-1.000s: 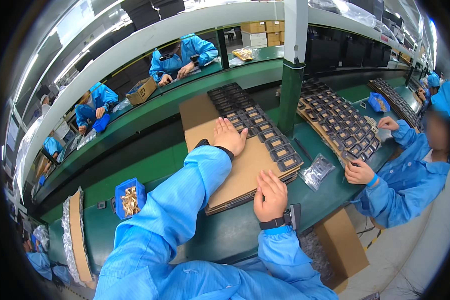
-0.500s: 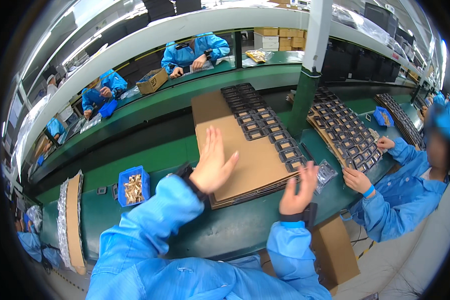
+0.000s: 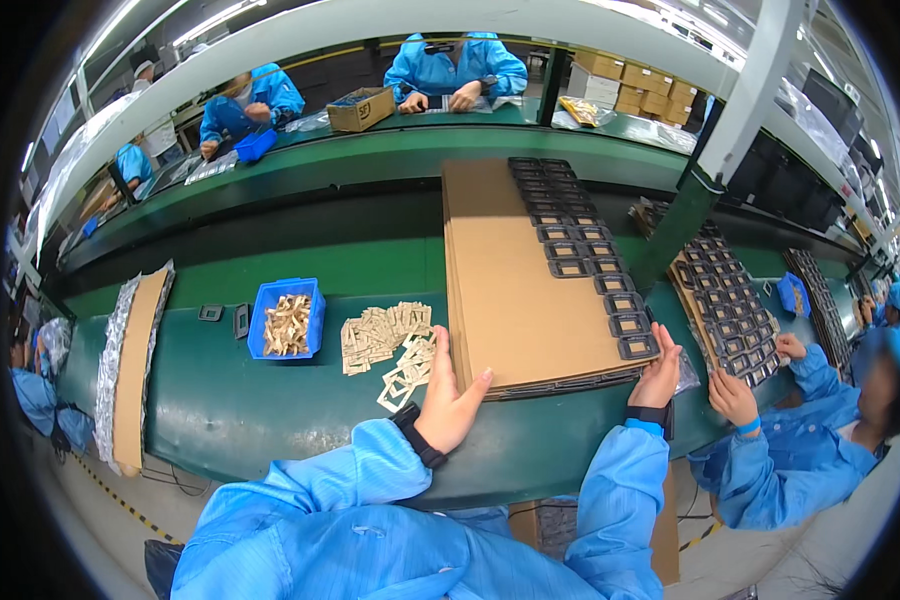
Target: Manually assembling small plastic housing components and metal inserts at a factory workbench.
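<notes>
A stack of brown cardboard sheets (image 3: 520,290) lies on the green bench in front of me. Along its right side run rows of small black rectangular frames (image 3: 620,302). My left hand (image 3: 450,408) is at the stack's near left corner, fingers stretched and thumb apart over the edge. My right hand (image 3: 658,372) stands upright at the near right corner, beside the closest black frame, with its fingers extended. Neither hand grips anything; whether the palms press on the stack I cannot tell. Just left of my left hand, thin pale rectangular frames (image 3: 368,338) lie in a loose pile.
A blue bin (image 3: 315,330) holds small tan pieces (image 3: 287,325). Two black frames (image 3: 210,313) lie beside it. Farther left is a foil-edged cardboard strip (image 3: 138,360). A green post (image 3: 678,235) rises behind the stack. At right, a co-worker's hands (image 3: 735,398) touch another frame-covered board (image 3: 722,300).
Both hands have come down from above the stack to its near corners, still open. The view has shifted, and the pale frame pile, previously hidden behind my left arm, now shows.
</notes>
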A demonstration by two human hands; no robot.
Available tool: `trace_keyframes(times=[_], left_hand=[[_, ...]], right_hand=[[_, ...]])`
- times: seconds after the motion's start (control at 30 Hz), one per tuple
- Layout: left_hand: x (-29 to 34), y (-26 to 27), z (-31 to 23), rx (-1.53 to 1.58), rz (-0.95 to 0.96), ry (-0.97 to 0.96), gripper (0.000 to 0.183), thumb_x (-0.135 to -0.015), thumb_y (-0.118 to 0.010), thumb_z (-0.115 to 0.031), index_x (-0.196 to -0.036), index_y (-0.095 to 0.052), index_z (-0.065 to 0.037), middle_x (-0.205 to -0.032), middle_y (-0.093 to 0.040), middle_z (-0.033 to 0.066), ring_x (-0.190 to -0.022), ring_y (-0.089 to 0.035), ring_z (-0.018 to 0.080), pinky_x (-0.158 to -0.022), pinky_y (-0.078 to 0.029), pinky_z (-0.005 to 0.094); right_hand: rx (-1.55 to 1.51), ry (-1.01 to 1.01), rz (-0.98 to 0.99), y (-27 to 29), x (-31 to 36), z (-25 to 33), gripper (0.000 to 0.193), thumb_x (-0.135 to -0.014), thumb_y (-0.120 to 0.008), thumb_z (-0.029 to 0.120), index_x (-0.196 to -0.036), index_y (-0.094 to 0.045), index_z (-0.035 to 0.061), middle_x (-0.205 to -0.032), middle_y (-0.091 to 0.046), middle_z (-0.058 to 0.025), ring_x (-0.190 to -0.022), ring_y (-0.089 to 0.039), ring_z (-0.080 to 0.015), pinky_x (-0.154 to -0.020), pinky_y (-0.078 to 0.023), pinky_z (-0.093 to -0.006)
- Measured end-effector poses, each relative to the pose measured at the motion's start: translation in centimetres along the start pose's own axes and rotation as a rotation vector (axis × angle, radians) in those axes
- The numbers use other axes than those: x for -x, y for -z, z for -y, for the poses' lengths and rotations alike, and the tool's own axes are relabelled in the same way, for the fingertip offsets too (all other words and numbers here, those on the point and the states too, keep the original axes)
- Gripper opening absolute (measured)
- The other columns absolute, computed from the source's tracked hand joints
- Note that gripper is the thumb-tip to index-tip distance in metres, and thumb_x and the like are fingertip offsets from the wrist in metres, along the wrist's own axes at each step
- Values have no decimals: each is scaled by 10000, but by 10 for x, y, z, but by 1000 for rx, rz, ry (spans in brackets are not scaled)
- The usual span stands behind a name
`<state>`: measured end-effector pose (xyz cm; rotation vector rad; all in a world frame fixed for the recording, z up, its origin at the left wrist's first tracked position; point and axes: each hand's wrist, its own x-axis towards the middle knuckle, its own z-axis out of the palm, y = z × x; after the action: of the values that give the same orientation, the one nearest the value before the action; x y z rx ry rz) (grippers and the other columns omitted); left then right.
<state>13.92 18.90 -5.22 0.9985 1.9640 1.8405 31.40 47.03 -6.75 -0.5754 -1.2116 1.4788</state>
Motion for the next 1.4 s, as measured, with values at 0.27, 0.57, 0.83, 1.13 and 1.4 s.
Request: trace_keyframes(times=[0.27, 0.57, 0.83, 1.13, 1.4], left_hand=[[1, -8, 8, 79, 7, 57, 933, -994, -616, -296, -1550, 12, 112, -1631, -78, 317, -1542, -66, 369, -1241, -93, 399], [-10, -10, 14, 105, -63, 104, 831, -1022, -573, -231, -1573, -27, 67, -1649, -85, 269, -1547, -85, 307, -1237, -105, 357], [-14, -4, 5, 3, 11, 134, 706, -1081, -410, -277, -1582, -24, 34, -1668, 21, 236, -1556, 37, 295, -1246, -39, 355], [-10, -5, 9, -52, 11, 53, 650, -1080, -354, -233, -1588, -38, 20, -1666, 22, 250, -1558, -4, 335, -1242, -64, 374], [-11, -6, 12, -32, 10, 41, 614, -1089, -320, -220, -1581, -67, 46, -1672, -23, 227, -1558, -28, 320, -1245, -64, 362]], right_hand=[[-5, 2, 77, 1, -4, 0, 683, -1090, -302, 499, -1434, -448, -73, -1483, -494, -195, -1334, -505, -275, -1137, -386, -387], [-65, -66, 85, 1, -20, -7, 709, -1086, -243, 522, -1435, -484, -47, -1497, -487, -181, -1365, -475, -290, -1178, -332, -419], [-79, -139, 101, -4, -18, -6, 661, -1099, -238, 474, -1423, -512, -33, -1423, -553, -176, -1302, -534, -291, -1141, -390, -417], [-22, -69, 112, -2, -12, -9, 646, -1100, -293, 462, -1351, -585, -56, -1373, -585, -182, -1219, -590, -268, -1078, -452, -383], [37, -19, 40, -13, -8, -8, 716, -1091, -243, 515, -1333, -590, -63, -1308, -633, -181, -1185, -613, -269, -1078, -451, -382]])
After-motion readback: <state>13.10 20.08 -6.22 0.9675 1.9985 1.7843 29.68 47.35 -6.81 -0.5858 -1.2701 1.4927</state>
